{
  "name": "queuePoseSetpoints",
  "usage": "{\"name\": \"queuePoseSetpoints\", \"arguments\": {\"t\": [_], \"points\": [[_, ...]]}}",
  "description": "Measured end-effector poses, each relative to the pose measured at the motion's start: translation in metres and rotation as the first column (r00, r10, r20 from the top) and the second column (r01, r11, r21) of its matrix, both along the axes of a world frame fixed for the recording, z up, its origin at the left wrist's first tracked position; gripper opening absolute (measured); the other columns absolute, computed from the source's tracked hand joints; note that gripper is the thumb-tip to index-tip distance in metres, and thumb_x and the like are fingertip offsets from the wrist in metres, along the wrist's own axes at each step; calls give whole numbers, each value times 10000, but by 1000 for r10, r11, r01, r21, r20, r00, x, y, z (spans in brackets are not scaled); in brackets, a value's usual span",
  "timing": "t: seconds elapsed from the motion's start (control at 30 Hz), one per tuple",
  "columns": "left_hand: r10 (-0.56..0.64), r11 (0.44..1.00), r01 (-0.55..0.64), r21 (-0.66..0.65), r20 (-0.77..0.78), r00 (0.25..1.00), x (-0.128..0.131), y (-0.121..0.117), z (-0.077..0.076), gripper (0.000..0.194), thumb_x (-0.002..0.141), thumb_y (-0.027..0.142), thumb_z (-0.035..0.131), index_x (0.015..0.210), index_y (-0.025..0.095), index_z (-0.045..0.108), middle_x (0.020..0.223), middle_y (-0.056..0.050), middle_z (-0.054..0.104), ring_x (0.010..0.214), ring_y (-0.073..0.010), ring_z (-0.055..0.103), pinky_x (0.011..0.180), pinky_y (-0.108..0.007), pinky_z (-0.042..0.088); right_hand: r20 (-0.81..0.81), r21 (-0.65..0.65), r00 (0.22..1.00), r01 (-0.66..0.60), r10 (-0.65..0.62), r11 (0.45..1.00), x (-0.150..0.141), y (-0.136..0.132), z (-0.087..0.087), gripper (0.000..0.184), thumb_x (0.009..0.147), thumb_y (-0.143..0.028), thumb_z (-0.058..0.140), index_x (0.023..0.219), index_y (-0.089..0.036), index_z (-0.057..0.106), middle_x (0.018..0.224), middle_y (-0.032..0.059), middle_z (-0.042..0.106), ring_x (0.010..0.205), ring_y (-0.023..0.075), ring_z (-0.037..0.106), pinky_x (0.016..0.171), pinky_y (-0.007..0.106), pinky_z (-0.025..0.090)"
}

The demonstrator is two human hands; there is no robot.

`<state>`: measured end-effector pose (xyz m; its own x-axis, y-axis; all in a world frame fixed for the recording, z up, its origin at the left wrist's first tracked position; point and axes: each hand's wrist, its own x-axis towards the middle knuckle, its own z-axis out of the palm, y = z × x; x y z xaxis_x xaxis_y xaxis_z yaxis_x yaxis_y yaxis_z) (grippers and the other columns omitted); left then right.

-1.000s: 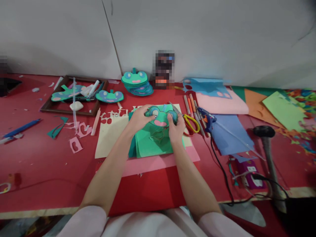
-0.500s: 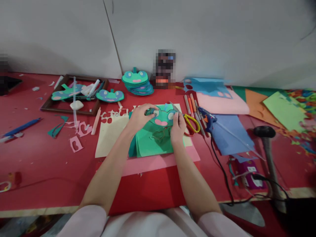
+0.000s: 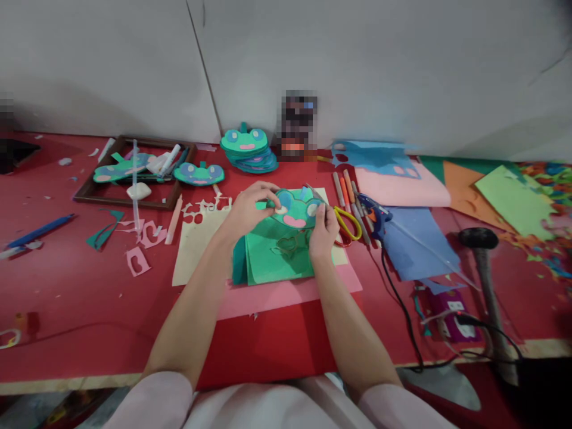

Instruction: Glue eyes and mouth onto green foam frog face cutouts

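Note:
Between my hands is a green frog-face cutout (image 3: 297, 208) with blue-and-white eyes and a pink mouth, raised above the green sheets (image 3: 281, 262). My left hand (image 3: 254, 208) is closed at its left side, thumb and fingertips on the white of the left eye. At the opposite edge, my right hand (image 3: 323, 231) grips the cutout by the right eye, the thumb in front. Beside that hand lie scissors with yellow handles (image 3: 351, 223), their blades partly hidden. A cream sheet (image 3: 196, 256) and a pink sheet (image 3: 268, 298) lie beneath the green ones.
A stack of frog faces (image 3: 245, 149) stands by the wall, left of a blurred upright device (image 3: 298, 125). To the left is a wooden frame (image 3: 89, 193) holding pens. Rightward lie markers (image 3: 346, 190), a blue glue gun (image 3: 378, 214) with a cord, and a black-headed mallet (image 3: 480, 238).
My left fingers have shifted on the cutout's left eye, which now shows more. The face has tilted slightly toward the camera. My right hand has barely moved.

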<state>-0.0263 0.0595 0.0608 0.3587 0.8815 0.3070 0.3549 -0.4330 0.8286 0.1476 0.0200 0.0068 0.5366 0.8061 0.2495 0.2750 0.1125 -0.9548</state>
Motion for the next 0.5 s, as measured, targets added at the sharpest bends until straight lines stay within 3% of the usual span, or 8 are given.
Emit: {"name": "queuePoseSetpoints", "arguments": {"t": [0.13, 0.5], "points": [[1, 1000, -1, 30, 15, 1000, 0, -4, 8, 43, 739, 166, 626, 725, 206, 632, 1139, -28, 585, 1097, -171, 545, 987, -349, 401, -22, 1, 1000, 1, -1, 1000, 0, 0, 0, 337, 870, -487, 409, 710, -197, 469, 639, -40, 394, 601, 99, 367, 572, 241, 330], [16, 999, -18, 28, 54, 998, 2, -9, 21, 53, 735, 216, 669, 738, 207, 616, 1142, -35, 601, 1109, -186, 546, 987, -367, 416, -18, 14, 1000, -15, 15, 1000, 0, 0, 1, 334, 882, -470, 404, 696, -197, 455, 629, -45, 390, 596, 97, 367, 567, 237, 318]]}}
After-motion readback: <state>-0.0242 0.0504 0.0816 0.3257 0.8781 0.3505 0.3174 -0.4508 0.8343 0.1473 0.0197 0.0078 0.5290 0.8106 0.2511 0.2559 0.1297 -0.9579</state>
